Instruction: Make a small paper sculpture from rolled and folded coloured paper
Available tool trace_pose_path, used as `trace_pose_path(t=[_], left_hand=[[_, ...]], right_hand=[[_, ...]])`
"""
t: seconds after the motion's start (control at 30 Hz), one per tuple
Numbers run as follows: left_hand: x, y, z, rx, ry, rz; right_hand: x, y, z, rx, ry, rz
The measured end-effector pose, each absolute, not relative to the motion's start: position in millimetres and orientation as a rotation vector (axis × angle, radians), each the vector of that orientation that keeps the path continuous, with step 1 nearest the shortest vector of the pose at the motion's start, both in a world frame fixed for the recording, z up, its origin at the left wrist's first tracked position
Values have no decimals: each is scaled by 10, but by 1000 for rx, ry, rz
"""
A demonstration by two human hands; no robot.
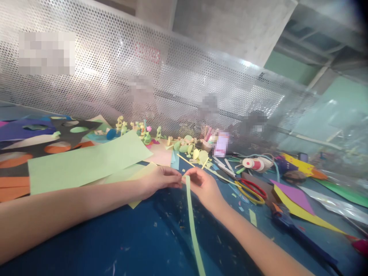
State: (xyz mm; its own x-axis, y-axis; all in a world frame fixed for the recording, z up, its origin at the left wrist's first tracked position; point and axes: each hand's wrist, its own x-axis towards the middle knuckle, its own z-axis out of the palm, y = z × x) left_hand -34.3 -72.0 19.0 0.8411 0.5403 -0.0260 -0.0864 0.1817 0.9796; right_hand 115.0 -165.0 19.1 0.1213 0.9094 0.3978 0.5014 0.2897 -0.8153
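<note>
Blue counter [129, 237]: big lt-green sheet [86, 163] left, black sheet [61, 136] w/ round cutouts behind. Right: red/yellow scissors [250, 189], spool [253, 164], purple paper [293, 195]. Perforated screen [172, 76] at back.

Our two bare hands and forearms

Our left hand [161, 179] and right hand [202, 186] are uncovered, and we wear only bare skin from the fingertips to the edge of the picture. Our left forearm [71, 211] shows as a long, smooth stretch from the wrist back towards the elbow. Our right forearm [258, 245] shows a shorter length and looks slimmer in this view. Both wrists are plain and bare. Our fingers look slender, with rounded knuckles. The nails are too small and blurred for us to tell their length or colour.
</note>
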Motion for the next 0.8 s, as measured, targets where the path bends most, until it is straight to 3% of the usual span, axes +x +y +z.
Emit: trace_pose_path(t=[0.8], left_hand=[[-334,-679,79,1625,441,494]], right_hand=[[1248,-1592,209,-1357,-1459,713]])
